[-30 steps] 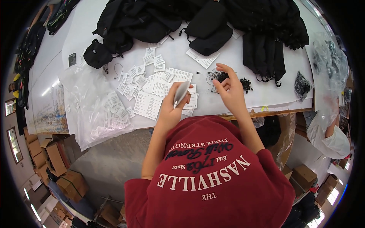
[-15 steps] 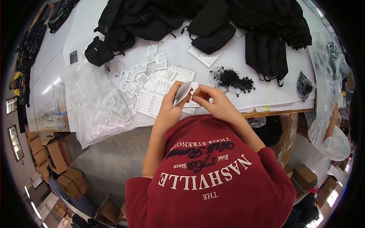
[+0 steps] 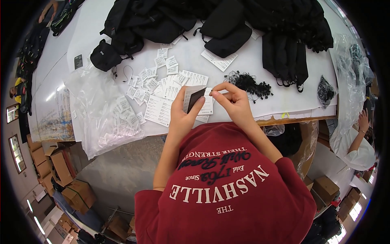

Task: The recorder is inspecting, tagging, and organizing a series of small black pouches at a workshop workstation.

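My left hand [image 3: 183,112] grips a small bundle of hang tags, with a white printed leaf behind and a black card [image 3: 196,99] under the thumb. Beside it, slightly apart, my right hand [image 3: 235,102] pinches thumb and forefinger together; a tiny dark bit shows at the tips, too small to name. White printed cards [image 3: 158,109] lie under and left of my hands. Beyond my right hand is a tangled heap of black tag strings [image 3: 248,86]. Small white folded labels [image 3: 142,83] are scattered further left.
Black bags [image 3: 227,30] are piled along the far side of the white table [image 3: 284,103]. A clear plastic bag [image 3: 91,110] of labels hangs over the near left edge. At the right are a small bag of black strings [image 3: 325,92] and another person's hand [image 3: 363,120].
My hands have moved apart, the right shifting rightward. The bundle in my left hand has turned, bringing the black card into view. At far right, the other person's hand has risen.
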Action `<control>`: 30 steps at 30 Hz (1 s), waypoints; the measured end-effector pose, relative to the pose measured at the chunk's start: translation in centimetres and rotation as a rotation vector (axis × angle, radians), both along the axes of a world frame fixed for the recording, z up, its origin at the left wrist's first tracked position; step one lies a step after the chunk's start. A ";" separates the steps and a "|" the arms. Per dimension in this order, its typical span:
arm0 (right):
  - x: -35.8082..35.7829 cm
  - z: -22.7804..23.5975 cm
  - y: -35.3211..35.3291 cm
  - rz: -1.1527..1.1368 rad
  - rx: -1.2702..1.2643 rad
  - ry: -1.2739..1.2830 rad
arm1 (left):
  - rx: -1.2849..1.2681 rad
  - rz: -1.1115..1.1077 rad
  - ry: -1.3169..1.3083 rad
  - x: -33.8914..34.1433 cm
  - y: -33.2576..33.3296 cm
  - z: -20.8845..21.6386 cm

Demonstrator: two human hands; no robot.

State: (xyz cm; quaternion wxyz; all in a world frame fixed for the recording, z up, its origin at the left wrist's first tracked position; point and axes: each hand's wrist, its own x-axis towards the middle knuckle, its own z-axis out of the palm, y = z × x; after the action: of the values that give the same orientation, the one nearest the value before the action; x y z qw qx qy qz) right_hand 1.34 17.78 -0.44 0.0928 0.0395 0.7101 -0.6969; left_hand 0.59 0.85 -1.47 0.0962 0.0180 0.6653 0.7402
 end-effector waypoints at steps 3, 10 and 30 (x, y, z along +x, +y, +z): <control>0.0 0.5 -0.4 -0.022 0.201 0.141 | -0.102 -0.048 0.061 0.1 -0.4 -0.4; 0.1 0.5 -0.6 -0.044 0.366 0.264 | -0.452 -0.014 0.389 0.0 0.1 1.1; -0.1 0.2 0.4 0.237 0.216 0.172 | 0.100 -0.359 -0.111 -0.8 -2.4 -0.9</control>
State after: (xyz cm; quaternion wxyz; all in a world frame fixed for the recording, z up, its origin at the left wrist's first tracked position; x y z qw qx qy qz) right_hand 1.25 18.19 -0.22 0.1081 -0.0945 0.7858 -0.6015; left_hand -0.16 -1.54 -2.33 0.2621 0.1003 0.6075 0.7431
